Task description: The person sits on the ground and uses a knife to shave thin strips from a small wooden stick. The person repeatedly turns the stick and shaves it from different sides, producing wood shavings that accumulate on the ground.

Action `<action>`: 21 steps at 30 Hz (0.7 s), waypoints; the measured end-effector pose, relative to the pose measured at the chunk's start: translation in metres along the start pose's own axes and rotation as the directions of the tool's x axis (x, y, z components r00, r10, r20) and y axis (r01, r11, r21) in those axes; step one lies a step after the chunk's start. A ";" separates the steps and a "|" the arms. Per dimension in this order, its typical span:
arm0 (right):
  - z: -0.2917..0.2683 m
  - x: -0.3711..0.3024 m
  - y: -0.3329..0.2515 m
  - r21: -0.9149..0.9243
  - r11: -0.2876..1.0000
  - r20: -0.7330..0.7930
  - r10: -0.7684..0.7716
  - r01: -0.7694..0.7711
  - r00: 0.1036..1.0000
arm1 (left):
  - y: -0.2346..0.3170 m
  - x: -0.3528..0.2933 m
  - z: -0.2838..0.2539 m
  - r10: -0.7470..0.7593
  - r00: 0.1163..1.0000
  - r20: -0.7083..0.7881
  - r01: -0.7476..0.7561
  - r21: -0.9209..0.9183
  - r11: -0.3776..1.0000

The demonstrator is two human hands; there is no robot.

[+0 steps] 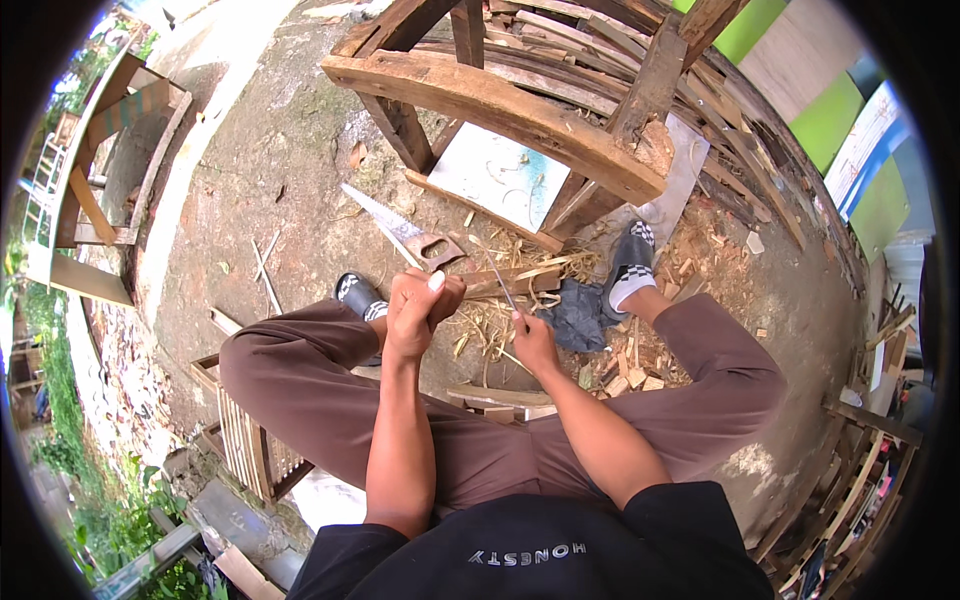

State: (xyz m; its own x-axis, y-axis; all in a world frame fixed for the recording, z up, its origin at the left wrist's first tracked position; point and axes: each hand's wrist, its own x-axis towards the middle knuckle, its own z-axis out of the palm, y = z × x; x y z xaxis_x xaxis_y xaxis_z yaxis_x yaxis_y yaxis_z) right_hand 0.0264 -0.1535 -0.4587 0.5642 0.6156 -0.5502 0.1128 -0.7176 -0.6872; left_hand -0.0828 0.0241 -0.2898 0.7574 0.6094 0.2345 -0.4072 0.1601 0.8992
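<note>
Black shirt cloth (520, 550) fills the lower edge, nearest the lens, with brown trousers (300, 380) spread to either side where the person sits low over the ground. At far left a slatted wooden crate (250, 445) sits under the left thigh. Moving right, a handsaw (400, 228) lies flat on the dirt, blade pointing up-left, handle near the left shoe (358, 293), probably parked within reach. The left hand (420, 305) has its grip closed tight around one end of a wood strip (510, 283), thumb up, likely to steady it. That strip is pale, narrow and splintery, lying across between the knees above a litter of shavings (490, 330). The right hand (535, 340) has its grip wrapped shut on a thin knife (505, 290), blade angled up against the strip, seemingly for paring. Further right, wood offcuts (640, 370) scatter beside the right shoe (628, 262). Beyond stands a rough timber frame (500, 105).
</note>
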 end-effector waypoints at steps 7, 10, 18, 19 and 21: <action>-0.002 0.004 0.033 -0.090 0.980 -0.033 0.173 -0.176 0.984 | 0.001 0.004 -0.001 -0.018 0.999 -0.026 0.018 -0.002 1.000; 0.011 0.018 0.040 -0.112 0.959 -0.059 0.254 -0.259 0.965 | 0.000 0.006 0.001 0.031 1.000 -0.006 -0.031 -0.006 1.000; 0.005 0.004 0.009 0.054 0.997 -0.033 0.053 -0.051 0.998 | -0.012 0.002 0.005 0.133 0.971 -0.197 -0.154 -0.096 0.983; 0.003 -0.002 -0.005 0.087 0.996 -0.006 -0.008 0.008 1.000 | -0.016 -0.001 0.002 0.178 0.955 -0.236 -0.207 -0.104 0.973; -0.011 -0.024 -0.040 0.131 0.986 0.028 -0.106 0.101 0.994 | -0.019 -0.002 0.006 0.200 0.929 -0.311 -0.244 -0.107 0.964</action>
State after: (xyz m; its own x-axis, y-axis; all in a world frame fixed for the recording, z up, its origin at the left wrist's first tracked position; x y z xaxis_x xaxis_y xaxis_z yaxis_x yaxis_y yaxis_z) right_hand 0.0171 -0.1427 -0.4127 0.5258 0.6971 -0.4875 0.0612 -0.6026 -0.7957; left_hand -0.0733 0.0151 -0.3052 0.4635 0.8396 0.2833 -0.6318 0.0890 0.7700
